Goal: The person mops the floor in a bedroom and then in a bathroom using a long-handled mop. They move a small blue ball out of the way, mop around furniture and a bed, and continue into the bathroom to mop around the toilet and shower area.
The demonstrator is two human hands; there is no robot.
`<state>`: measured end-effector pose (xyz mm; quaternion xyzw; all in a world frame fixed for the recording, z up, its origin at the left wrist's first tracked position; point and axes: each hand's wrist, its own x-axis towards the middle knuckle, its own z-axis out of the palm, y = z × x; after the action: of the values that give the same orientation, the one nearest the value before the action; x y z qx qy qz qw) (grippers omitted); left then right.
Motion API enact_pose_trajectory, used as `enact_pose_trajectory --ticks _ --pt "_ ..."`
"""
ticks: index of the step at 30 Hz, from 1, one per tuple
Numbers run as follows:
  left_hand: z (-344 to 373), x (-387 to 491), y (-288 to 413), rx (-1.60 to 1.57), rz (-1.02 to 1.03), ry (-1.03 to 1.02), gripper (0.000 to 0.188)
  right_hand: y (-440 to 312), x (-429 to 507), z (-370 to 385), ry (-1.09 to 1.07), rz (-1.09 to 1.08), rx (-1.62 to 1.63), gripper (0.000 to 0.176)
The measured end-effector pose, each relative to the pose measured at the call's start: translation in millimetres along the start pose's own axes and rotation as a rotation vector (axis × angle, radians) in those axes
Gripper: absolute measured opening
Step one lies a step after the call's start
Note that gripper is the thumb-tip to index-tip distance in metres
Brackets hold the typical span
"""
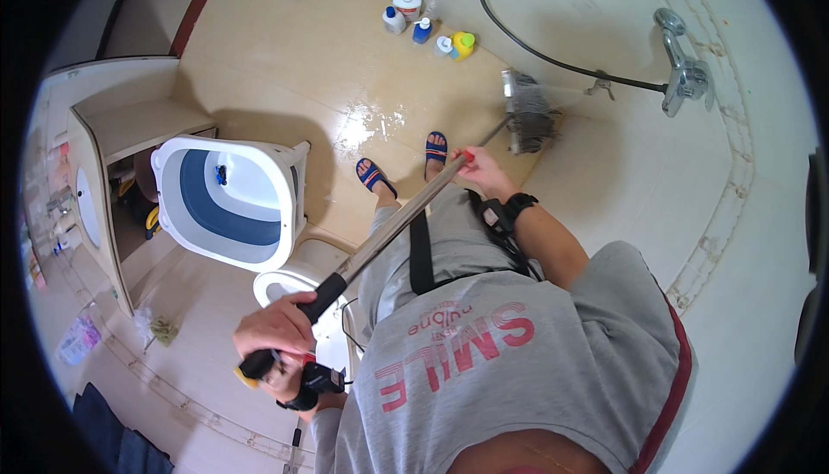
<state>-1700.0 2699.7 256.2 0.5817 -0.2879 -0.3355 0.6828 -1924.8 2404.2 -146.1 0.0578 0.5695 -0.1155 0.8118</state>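
Note:
A long metal pole (405, 217) with a black grip (324, 296) runs diagonally across my front. My left hand (277, 329) is closed around the grip end, above the white toilet (272, 287). Farther down the pole, my right hand (484, 171) grasps it beside a small red part. At the lower end is a broom-like brush head (532, 114) with dark bristles, blurred, against the foot of the tiled wall. Dark devices are strapped to both wrists. My feet, in blue striped slippers (375, 176), stand on the wet tan floor (363, 125).
A white and blue-grey plastic tub (223, 255), tipped with its opening towards me, stands at the left beside a washbasin cabinet (139, 118). Several bottles (421, 30) line the far wall. A chrome shower mixer (688, 79) with a dark hose (550, 59) hangs at the right.

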Motion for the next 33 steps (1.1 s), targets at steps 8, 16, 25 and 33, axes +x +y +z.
enact_pose_trajectory --ticks 8,16,25,33 --pt "-5.0 7.0 -3.5 -0.179 0.113 -0.205 0.017 9.0 5.9 2.5 0.009 0.125 0.162 0.012" --pt "-0.6 20.9 1.8 -0.366 0.206 0.431 0.031 4.8 -38.3 27.5 -0.161 -0.018 0.119 0.014" --pt "-4.9 49.1 28.6 -0.154 0.226 -0.768 0.023 26.2 -10.5 2.0 0.068 0.204 0.147 0.021" --pt "-23.1 34.3 21.1 -0.394 0.274 -0.298 0.035 -2.7 -71.0 29.5 -0.142 -0.114 0.280 0.011"
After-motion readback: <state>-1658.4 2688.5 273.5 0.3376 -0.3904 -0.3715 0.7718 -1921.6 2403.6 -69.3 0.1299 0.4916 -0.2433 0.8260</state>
